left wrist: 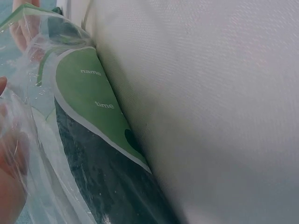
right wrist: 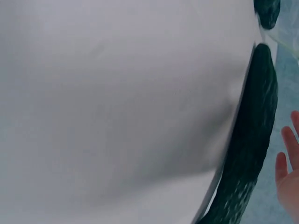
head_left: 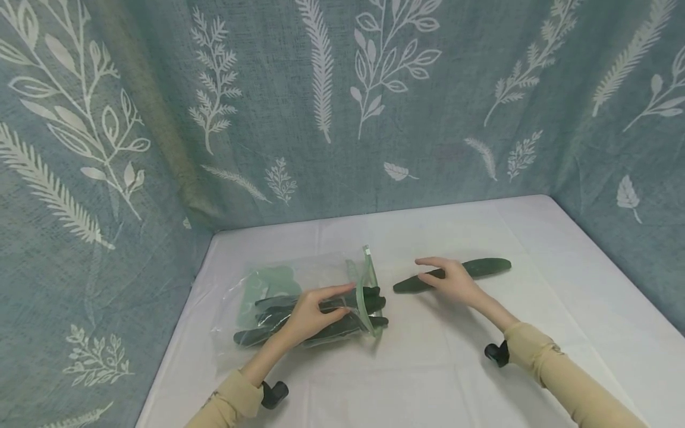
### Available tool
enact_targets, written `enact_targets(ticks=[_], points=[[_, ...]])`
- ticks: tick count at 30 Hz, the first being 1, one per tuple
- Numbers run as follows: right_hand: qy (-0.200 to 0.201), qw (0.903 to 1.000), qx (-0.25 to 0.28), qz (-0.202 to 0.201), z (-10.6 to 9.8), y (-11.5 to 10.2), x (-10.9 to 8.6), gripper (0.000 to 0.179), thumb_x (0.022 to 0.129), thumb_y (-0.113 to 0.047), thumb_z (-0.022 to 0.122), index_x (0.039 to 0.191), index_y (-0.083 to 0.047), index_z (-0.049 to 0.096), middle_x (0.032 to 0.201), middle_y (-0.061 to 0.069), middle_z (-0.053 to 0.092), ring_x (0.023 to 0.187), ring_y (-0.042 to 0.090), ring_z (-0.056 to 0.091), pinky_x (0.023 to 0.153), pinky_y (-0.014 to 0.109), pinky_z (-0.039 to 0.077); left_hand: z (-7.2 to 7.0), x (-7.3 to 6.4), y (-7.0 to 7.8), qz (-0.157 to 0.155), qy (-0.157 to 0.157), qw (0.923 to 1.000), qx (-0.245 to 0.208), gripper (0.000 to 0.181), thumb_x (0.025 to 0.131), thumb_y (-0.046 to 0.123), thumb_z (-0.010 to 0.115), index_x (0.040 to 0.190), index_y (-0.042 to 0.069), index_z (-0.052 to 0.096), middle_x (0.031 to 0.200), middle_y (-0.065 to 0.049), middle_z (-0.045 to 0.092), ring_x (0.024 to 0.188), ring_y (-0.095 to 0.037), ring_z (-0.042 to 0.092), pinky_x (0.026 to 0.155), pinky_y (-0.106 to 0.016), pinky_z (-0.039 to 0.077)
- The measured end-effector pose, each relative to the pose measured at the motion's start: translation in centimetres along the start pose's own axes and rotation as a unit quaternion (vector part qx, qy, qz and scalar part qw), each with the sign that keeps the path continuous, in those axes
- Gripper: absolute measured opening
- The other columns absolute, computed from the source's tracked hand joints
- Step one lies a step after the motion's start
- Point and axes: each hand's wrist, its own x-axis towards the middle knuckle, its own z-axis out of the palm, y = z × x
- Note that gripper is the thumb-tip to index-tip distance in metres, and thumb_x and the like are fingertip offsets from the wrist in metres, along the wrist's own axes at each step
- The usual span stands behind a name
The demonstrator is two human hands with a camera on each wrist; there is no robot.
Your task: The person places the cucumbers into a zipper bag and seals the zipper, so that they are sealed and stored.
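Note:
A clear zip bag [head_left: 332, 261] with a green printed panel [left wrist: 88, 88] lies on its side, its green-edged mouth facing right. Several dark green cucumbers [head_left: 342, 327] are inside, their ends poking out at the mouth. My left hand [head_left: 310, 315] rests over the bag near that mouth, thumb and index finger spread apart against the film. A single cucumber [head_left: 487, 267] lies on the cloth to the right of the bag. Over its middle hovers my right hand [head_left: 455, 283], fingers parted; in the right wrist view the fingers [right wrist: 290, 144] show beside the cucumber, apart from it.
A white cloth [head_left: 407, 380] covers the table. Blue-green curtains [head_left: 342, 178] with white leaf prints hang behind it and at both sides. Small black cameras sit at the left wrist [head_left: 275, 395] and the right wrist [head_left: 497, 354].

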Motion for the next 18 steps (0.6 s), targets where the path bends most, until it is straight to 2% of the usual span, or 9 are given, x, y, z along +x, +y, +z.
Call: enact_targets(ticks=[5,12,18], points=[[0.004,0.9999,-0.012,0.011,-1.2,1.0,-0.5,0.042,0.091,-0.024,0.064,0.127,-0.005,0.059,0.13,0.015,0.06,0.126,0.037,0.051,0.104,0.054,0.042,-0.5,-0.1,1.1,0.0,-0.002,1.0,-0.004,0.041,0.082,-0.002,0.068,0.122,-0.001,0.062,0.125,-0.013,0.064,0.116,-0.03,0.06,0.095,-0.042,0.052],[0.018,0.9992,-0.031,0.02,-3.2,2.3,-1.4,0.046,0.089,-0.024,0.066,0.128,-0.002,0.057,0.13,0.02,0.058,0.125,0.041,0.049,0.101,0.057,0.043,-0.4,0.0,0.9,-0.002,-0.004,1.0,-0.004,0.041,0.082,-0.001,0.068,0.122,0.0,0.062,0.125,-0.013,0.063,0.117,-0.03,0.06,0.096,-0.042,0.052],[0.028,0.9975,-0.051,0.04,-4.8,3.6,-2.1,0.048,0.088,-0.023,0.067,0.128,0.0,0.056,0.131,0.024,0.056,0.125,0.045,0.047,0.098,0.06,0.043,0.6,0.1,-1.7,-0.007,0.0,1.0,0.002,0.043,0.082,0.001,0.069,0.124,0.002,0.061,0.127,-0.012,0.062,0.119,-0.031,0.058,0.097,-0.044,0.051]])
